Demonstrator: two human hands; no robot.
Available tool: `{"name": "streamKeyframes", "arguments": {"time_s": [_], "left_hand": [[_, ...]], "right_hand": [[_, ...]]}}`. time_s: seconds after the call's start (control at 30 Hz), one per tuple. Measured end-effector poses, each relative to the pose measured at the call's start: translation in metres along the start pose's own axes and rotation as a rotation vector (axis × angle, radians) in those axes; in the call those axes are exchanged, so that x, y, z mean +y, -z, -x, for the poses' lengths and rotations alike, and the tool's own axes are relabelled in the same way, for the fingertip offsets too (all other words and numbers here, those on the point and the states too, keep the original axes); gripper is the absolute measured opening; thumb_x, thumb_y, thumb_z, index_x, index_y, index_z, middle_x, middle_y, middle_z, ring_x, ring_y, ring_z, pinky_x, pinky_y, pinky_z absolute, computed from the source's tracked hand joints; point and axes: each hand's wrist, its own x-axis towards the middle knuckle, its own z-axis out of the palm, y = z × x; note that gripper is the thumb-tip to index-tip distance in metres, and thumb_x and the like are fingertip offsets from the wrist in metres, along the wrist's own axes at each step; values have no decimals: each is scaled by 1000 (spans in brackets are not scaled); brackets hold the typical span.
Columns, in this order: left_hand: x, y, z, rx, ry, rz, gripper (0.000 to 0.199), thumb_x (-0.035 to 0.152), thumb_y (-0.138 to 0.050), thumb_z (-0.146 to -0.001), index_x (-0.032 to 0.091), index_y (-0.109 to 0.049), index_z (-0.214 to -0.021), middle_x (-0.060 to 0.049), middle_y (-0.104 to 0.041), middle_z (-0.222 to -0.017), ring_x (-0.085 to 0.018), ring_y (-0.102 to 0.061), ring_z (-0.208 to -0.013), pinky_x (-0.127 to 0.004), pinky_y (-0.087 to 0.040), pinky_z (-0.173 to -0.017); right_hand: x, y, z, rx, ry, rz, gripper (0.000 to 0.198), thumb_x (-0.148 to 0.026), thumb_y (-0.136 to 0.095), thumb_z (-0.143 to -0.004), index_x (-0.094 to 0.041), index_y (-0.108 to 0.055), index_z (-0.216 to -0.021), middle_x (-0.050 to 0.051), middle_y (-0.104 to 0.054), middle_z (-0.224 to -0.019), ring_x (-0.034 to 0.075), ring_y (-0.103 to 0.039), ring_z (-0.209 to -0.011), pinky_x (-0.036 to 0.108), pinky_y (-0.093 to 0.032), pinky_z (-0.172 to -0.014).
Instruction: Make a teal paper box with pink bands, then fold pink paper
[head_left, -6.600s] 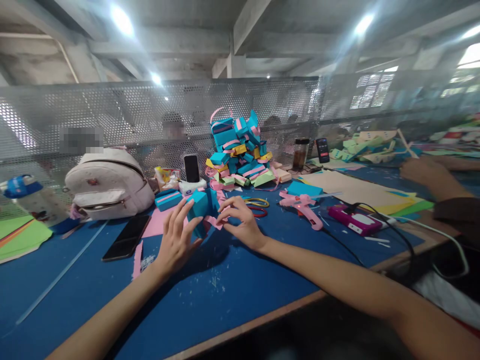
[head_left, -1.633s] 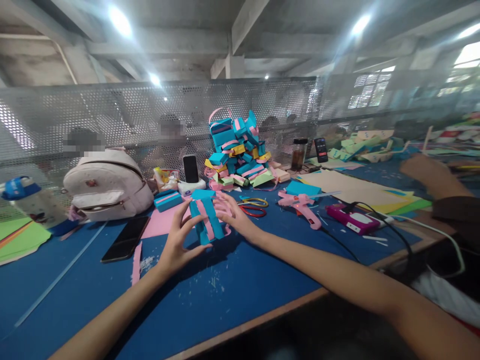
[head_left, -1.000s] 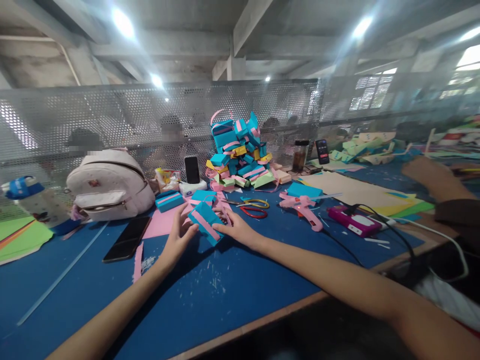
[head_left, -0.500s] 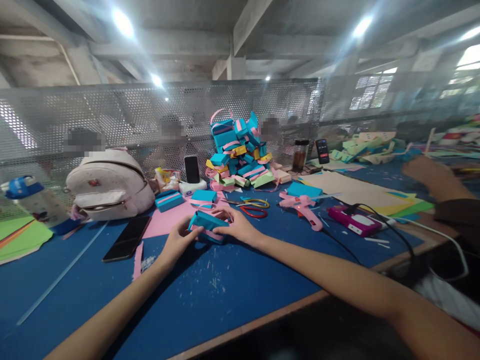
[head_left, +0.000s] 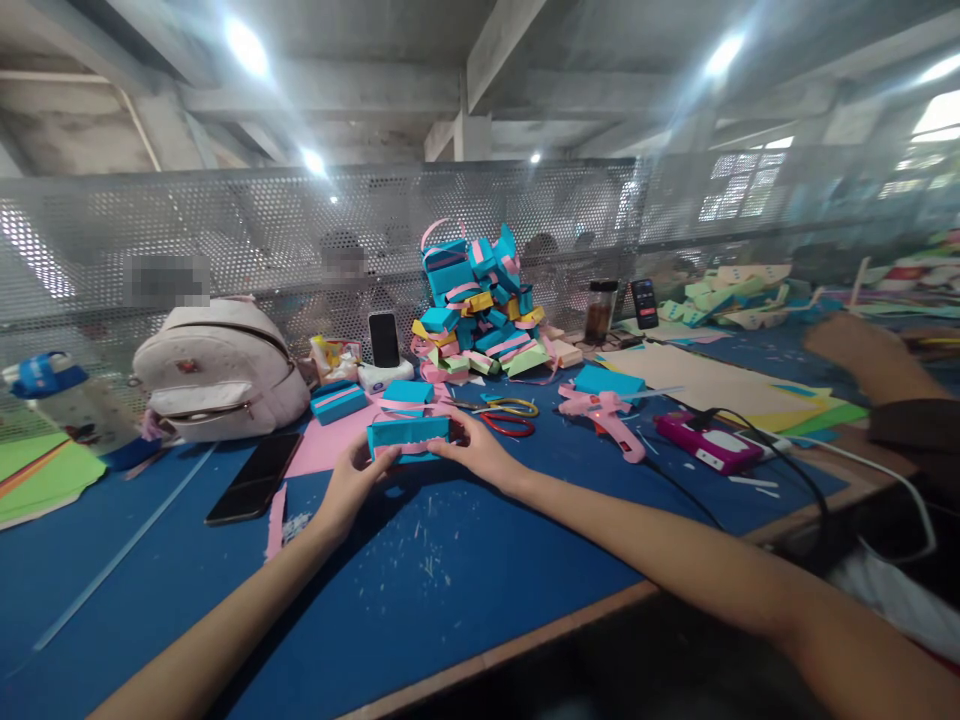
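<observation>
A small blue paper box [head_left: 409, 432] with a pink strip along its front is held between my two hands, just above the blue table. My left hand [head_left: 355, 482] grips its left end, thumb on the front. At the right end my right hand [head_left: 469, 448] pinches it, thumb on the pink strip. Two similar blue boxes, one at the left [head_left: 339, 402] and one behind [head_left: 407, 394], rest at a pink paper sheet [head_left: 319, 448]. Scissors [head_left: 508, 415] with red and yellow handles lie beyond my right hand. A pink glue gun [head_left: 604, 412] lies further right.
A heap of blue, pink and yellow paper boxes [head_left: 480, 300] stands against the perforated metal screen [head_left: 262, 215]. Left are a white backpack [head_left: 217, 370], a bottle [head_left: 82, 405] and a dark phone [head_left: 255, 478]. Right are a magenta device [head_left: 709, 442], cables and another person's hand [head_left: 855, 345].
The blue box has turned from a slant to nearly level, its long pink-striped side now facing me. Both hands have shifted slightly with it and keep their hold.
</observation>
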Motion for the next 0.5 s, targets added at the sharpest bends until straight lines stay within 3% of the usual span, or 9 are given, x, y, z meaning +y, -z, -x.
{"name": "streamKeyframes", "arguments": {"time_s": [0.2,0.5], "left_hand": [[-4,3,-1,-14,-19,90,36,38,-59,-95,16,-56,-124,-9,-62,-119,-21,-64,-100,-43,-55,-86],[-10,9,-4,-8,-18,91,35,37,-60,-95,16,-58,-122,-8,-62,-119,-21,-64,-100,-43,-55,-86]], "right_hand": [[-3,0,1,35,-8,-13,55,-46,-72,-81,-22,-56,-128,9,-63,-124,26,-61,-109,44,-50,-95],[-2,0,1,46,-27,-16,52,-48,-72,-80,-27,-59,-126,6,-65,-119,28,-59,-113,46,-49,-97]]}}
